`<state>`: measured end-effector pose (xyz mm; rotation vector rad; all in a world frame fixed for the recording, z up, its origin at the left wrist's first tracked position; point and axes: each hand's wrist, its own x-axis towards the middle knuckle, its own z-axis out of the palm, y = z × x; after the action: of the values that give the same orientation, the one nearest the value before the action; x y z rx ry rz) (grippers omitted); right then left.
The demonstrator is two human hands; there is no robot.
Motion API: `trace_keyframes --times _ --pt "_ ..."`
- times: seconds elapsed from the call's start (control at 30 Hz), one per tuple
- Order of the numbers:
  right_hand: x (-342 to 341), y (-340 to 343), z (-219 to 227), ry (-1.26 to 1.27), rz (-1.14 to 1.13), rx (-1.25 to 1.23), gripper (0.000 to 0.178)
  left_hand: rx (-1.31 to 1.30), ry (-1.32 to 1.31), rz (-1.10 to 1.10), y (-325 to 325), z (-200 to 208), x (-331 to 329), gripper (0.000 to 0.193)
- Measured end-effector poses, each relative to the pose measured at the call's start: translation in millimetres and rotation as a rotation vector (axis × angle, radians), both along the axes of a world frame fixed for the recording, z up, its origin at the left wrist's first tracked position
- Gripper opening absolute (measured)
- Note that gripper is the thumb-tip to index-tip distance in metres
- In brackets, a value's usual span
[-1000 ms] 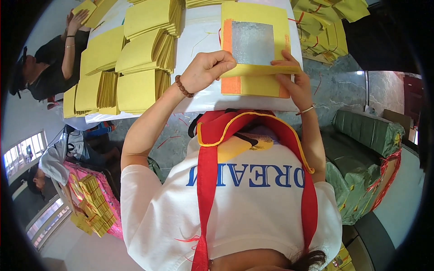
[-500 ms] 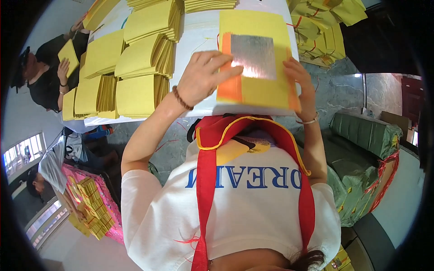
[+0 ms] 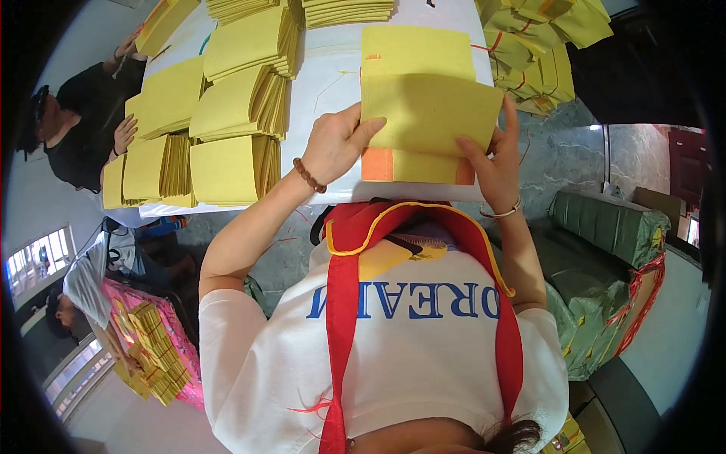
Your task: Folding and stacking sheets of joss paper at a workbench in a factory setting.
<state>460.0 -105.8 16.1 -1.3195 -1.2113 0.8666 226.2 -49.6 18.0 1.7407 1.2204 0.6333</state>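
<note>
A yellow paper sheet is held slightly raised at the table's front edge. Beneath it lies more yellow paper, with orange bands showing at the lower corners. Whether the two are joined by a fold, I cannot tell. The silver foil square seen earlier is hidden. My left hand pinches the left edge of the raised sheet, thumb on top. My right hand is closed on its right edge, thumb on the near corner and fingers behind.
Several stacks of folded yellow paper stand on the white table to the left. Tied yellow bundles lie at the far right. Green wrapped bales are at the right. Two other people work at the left, one near pink-covered bundles.
A plain yellow sheet now covers the silver foil. My right hand has moved its grip from the far side to the sheet's right edge; my left hand has shifted back to the left edge.
</note>
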Motion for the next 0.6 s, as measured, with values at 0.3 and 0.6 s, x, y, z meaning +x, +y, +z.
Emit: trace_keyframes --times 0.3,0.6 --pt "16 14 1 -0.291 0.106 -0.158 0.05 -0.228 -0.14 -0.009 25 -5 3 0.031" --pt "11 24 -6 -0.108 0.073 -0.164 0.044 -0.287 -0.156 0.085 30 -10 7 0.03"
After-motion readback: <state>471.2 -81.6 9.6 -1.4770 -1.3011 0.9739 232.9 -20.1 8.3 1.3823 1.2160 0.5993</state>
